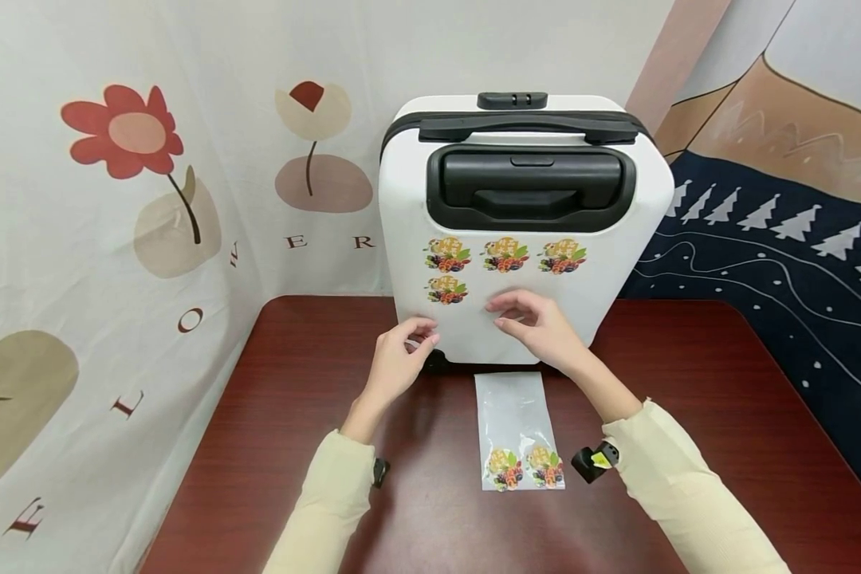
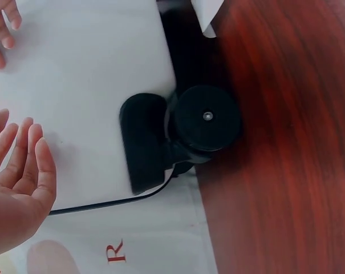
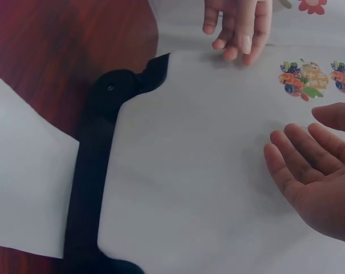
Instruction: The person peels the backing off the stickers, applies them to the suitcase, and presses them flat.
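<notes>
A white suitcase (image 1: pixel 473 327) stands upright with fruit stickers on its front: a row of three with a single fruit sticker (image 1: pixel 446 290) below the left one. My left hand (image 1: pixel 398 359) is at the suitcase's lower left, its fingers loosely curved with nothing visible between them. In the left wrist view its fingers are close to the white shell, above the black wheel (image 2: pixel 207 117). My right hand (image 1: pixel 538 327) is over the lower middle of the front, right of the single sticker. Its fingers are relaxed and hold nothing in the right wrist view.
A clear-and-white sticker sheet (image 1: pixel 513 406) lies on the dark red table (image 1: pixel 258 446) before the suitcase, with two fruit stickers at its near end. A black handle (image 1: pixel 531 187) is set in the suitcase's upper front. Printed curtains (image 1: pixel 244 96) hang behind and to the sides.
</notes>
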A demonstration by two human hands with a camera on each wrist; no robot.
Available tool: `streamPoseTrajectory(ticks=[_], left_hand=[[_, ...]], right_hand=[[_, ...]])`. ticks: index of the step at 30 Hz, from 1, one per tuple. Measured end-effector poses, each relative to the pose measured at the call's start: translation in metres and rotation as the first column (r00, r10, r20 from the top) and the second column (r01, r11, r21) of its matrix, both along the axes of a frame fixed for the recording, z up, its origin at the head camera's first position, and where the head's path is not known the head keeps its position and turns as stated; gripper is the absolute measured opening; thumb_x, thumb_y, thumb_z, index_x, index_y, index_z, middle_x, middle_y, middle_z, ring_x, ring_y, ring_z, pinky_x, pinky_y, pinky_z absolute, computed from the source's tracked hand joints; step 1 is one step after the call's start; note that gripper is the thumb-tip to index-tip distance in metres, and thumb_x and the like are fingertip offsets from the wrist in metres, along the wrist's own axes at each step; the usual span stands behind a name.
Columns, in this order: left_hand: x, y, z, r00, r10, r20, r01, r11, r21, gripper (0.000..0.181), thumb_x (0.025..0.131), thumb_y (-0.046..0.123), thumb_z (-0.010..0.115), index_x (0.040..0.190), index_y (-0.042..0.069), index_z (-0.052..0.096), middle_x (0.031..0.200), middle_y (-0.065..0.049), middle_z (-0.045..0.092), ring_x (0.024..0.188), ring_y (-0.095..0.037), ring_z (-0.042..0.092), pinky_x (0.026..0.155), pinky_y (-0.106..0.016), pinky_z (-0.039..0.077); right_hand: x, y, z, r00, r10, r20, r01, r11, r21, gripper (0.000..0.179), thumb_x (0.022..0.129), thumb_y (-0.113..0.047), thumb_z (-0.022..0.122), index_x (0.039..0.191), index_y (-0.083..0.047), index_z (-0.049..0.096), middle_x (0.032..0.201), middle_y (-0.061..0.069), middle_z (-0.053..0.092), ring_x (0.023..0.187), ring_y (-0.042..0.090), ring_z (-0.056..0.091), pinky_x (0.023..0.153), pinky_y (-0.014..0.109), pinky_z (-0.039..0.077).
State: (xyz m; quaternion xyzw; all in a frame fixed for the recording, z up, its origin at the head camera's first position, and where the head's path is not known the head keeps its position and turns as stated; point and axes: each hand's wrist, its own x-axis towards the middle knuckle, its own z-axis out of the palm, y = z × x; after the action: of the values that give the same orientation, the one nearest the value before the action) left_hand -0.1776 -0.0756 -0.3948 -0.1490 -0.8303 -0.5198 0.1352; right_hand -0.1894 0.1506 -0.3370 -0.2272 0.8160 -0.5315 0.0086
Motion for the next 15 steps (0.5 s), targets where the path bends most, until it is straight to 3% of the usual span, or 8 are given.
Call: streamPoseTrajectory(ticks=[8,15], left_hand=[[0.007,0.003,-0.015,0.999,-0.010,0.046,0.009,1.000,0.024,0.017,0.085,0.007,0.064,0.100,0.001,0.066,0.084,-0.006,0.064,0.078,-0.019,0.060,0.067,-0.036,0.050],[0.015,0.008,-0.032,0.995,-0.025,0.092,0.024,1.000,0.016,0.018,0.084,0.008,0.064,0.100,-0.001,0.065,0.083,-0.004,0.064,0.078,-0.018,0.061,0.067,-0.032,0.050]], right_hand=[[0.002,0.008,-0.013,0.999,-0.023,0.032,0.023,1.000,0.009,0.023,0.087,-0.003,0.059,0.109,0.002,0.061,0.110,0.014,0.061,0.094,0.025,0.058,0.077,0.032,0.048],[0.007,0.014,-0.029,0.995,-0.053,0.080,0.050,0.998,0.039,0.022,0.087,-0.005,0.059,0.108,0.002,0.061,0.108,0.015,0.061,0.092,0.026,0.059,0.074,0.030,0.048]])
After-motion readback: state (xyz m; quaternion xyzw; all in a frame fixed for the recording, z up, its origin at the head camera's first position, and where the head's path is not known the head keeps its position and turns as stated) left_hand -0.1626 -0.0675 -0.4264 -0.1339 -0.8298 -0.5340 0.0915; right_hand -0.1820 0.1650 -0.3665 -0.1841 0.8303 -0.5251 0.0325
